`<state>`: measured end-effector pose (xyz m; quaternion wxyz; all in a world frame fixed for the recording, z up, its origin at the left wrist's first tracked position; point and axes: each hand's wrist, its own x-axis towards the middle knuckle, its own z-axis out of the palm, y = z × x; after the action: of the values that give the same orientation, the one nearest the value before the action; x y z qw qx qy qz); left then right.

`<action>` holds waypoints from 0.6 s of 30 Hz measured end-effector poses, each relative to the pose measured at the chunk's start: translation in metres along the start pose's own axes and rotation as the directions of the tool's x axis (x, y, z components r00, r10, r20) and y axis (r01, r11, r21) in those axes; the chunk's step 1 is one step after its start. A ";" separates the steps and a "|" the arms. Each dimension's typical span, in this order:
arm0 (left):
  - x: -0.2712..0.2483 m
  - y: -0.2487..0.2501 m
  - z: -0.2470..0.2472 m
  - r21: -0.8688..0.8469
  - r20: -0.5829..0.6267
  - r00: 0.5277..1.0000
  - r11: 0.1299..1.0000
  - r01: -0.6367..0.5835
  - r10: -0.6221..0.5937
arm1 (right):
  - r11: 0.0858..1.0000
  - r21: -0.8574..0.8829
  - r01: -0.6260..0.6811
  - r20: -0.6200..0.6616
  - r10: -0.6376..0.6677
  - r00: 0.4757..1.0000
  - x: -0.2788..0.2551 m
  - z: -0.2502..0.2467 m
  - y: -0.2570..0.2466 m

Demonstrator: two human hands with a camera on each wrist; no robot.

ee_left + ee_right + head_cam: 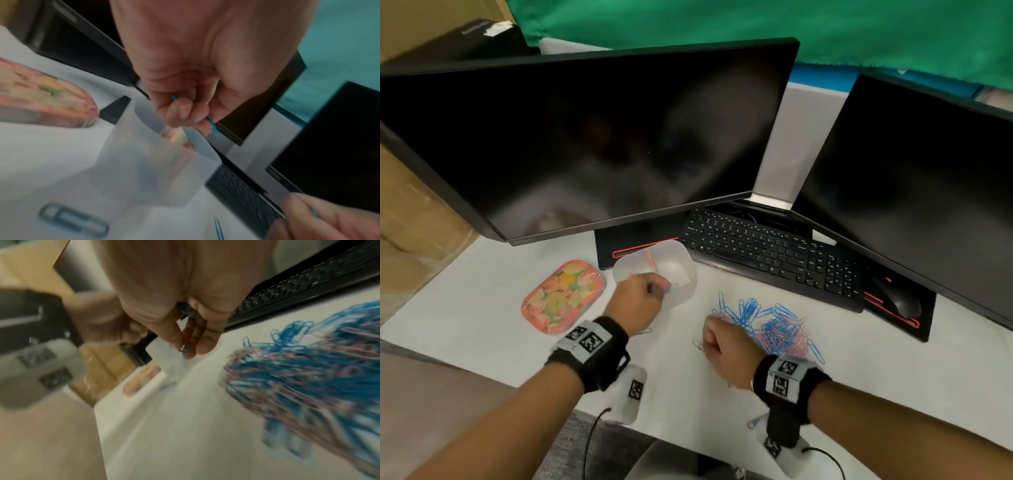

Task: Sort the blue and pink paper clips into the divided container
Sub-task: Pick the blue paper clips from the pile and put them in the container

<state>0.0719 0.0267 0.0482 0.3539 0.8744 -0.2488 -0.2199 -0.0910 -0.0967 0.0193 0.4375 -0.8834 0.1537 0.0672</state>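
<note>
A translucent divided container with a pink divider stands on the white desk in front of the left monitor. My left hand hovers at its near rim and pinches a blue paper clip between curled fingers. A mixed pile of blue and pink paper clips lies to the right. My right hand is at the pile's left edge, curled round several blue clips; more blue clips show deeper in the palm.
A floral-patterned tin lies left of the container. A black keyboard and mouse sit behind the pile, under two dark monitors. A single loose clip lies by my right hand.
</note>
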 end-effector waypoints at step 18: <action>0.000 -0.034 -0.045 0.144 -0.222 0.974 0.989 -0.017 0.049 | 0.994 -0.048 -0.103 -0.082 0.099 0.992 0.141 -0.010 -0.090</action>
<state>0.1066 0.0708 0.0531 0.3206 0.9122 -0.2367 -0.0956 0.0718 -0.0838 0.0574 0.4041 -0.8875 0.2137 0.0577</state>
